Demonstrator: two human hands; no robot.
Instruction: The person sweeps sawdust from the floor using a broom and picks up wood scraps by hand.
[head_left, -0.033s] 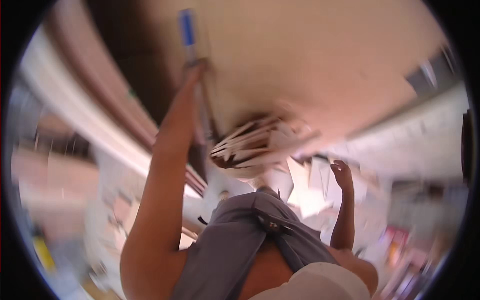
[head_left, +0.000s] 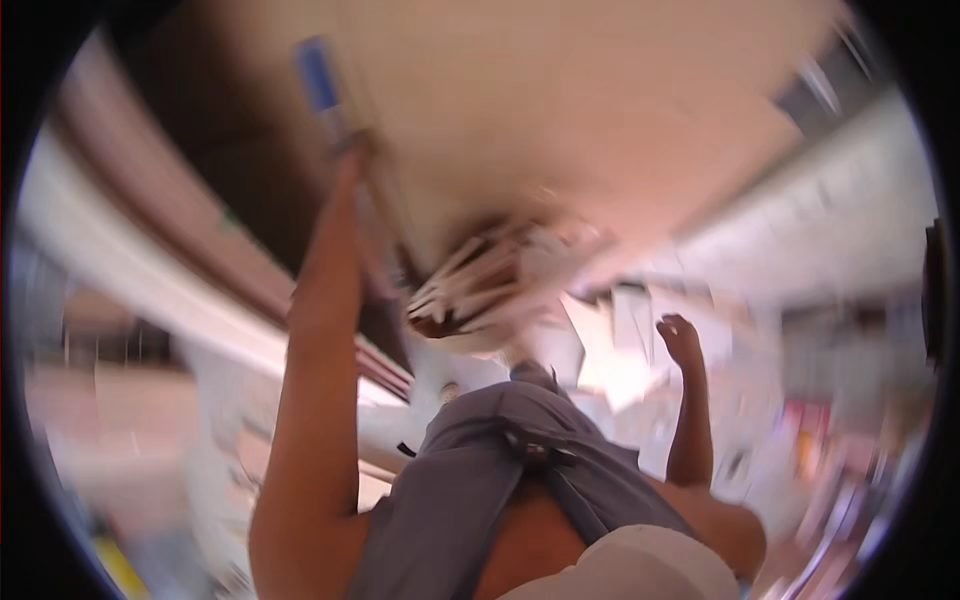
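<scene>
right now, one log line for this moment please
left hand: at blue-ended stick, grip blurred | right hand: loosely curled, nothing visible in it | between hands: pale strips

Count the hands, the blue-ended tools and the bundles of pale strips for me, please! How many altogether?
Hands: 2, the left hand and the right hand
Blue-ended tool: 1, at the left hand
Bundle of pale strips: 1 (too blurred to count each strip)
Total: 4
</scene>
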